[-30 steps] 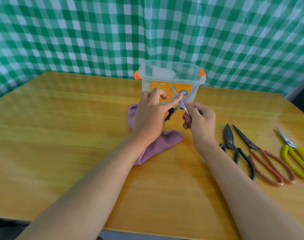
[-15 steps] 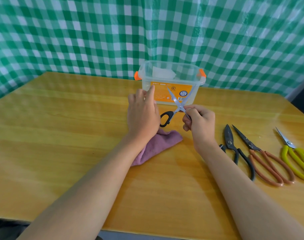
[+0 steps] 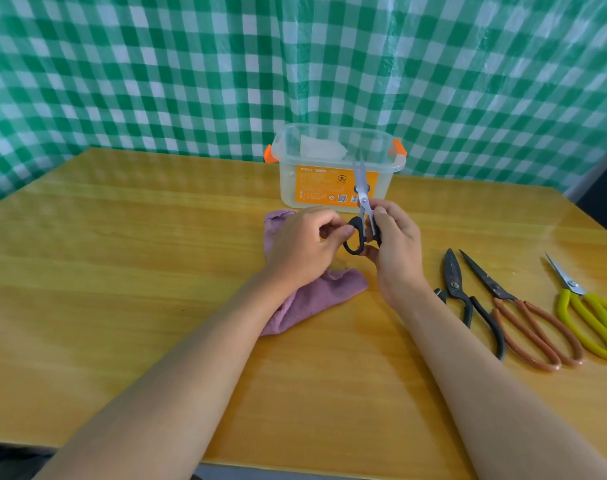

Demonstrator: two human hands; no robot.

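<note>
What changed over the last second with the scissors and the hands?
The black-handled scissors, open a second ago, are now closed with blades pointing up. The left hand left the blades and now pinches one handle loop; the right hand keeps its hold. The purple cloth, plastic box, black shears, brown-handled scissors and yellow-handled scissors stayed put.

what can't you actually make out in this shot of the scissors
Head view: one handle loop of the black scissors is hidden inside the right hand.
The purple cloth is partly covered by the left hand and forearm.
The yellow scissors run off the right edge at the handles.
The box label print is too small.
</note>
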